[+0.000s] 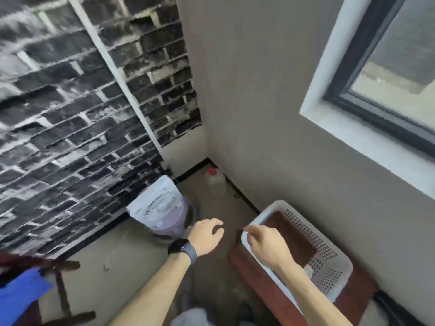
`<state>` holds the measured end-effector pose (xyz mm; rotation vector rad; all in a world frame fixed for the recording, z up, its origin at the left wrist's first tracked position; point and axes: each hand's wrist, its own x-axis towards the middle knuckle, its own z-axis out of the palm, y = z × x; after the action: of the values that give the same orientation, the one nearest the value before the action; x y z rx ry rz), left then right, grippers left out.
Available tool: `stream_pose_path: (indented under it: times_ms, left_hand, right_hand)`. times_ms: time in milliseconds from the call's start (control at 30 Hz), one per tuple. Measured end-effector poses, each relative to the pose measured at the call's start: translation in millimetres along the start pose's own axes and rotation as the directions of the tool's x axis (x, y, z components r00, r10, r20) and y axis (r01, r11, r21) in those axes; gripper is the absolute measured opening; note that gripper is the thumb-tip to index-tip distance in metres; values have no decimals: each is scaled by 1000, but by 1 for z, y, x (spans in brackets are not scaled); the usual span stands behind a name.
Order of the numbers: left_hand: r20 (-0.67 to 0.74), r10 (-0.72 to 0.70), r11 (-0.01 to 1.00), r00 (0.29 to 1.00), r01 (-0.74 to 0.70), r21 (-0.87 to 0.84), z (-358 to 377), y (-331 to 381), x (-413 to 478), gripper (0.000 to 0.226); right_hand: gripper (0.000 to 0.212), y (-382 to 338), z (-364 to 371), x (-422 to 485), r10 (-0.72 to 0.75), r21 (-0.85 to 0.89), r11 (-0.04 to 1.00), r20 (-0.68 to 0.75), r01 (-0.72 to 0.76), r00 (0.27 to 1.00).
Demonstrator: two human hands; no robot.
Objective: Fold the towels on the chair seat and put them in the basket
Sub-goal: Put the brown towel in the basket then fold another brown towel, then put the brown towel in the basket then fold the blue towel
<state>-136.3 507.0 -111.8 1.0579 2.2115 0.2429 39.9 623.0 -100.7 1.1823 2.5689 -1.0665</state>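
A white perforated basket (334, 262) stands on a dark wooden bench (247, 274) at the right, under the window. A dark brown towel (290, 231) lies flat inside it. My right hand (267, 245) hovers over the basket's near left rim with its fingers loosely curled and nothing in them. My left hand (207, 236), with a dark watch on the wrist, hangs over the floor just left of the basket, fingers loosely curled and empty. A blue towel (18, 295) lies on a dark red wooden chair (62, 267) at the lower left, partly cut off by the frame edge.
A white and purple fan (160, 208) stands on the floor against the brick-pattern wall. A clear bottle with a red cap (213, 177) sits in the corner. Bare floor runs between the chair and the bench. A plain wall with a window rises right behind the basket.
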Motion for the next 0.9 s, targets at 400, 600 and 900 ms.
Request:
stream_pose_path:
  times_ms: [400,600,900]
  left_hand:
    - [-574,-616,782,540,335,-525,-77,-267,-294,34]
    - [-582,-768,634,268,444,-633,-56,-385,-464,37]
    - [-503,-864,456,22,458,-763,-42,-486,-612,33]
  right_hand:
    - [27,-356,125,-58,-769,-60,589,265,806,581]
    - [27,-484,246,-150,-876,107,372,369,922,311]
    - [28,-597,372,-233,-863,176,260,484,949,147]
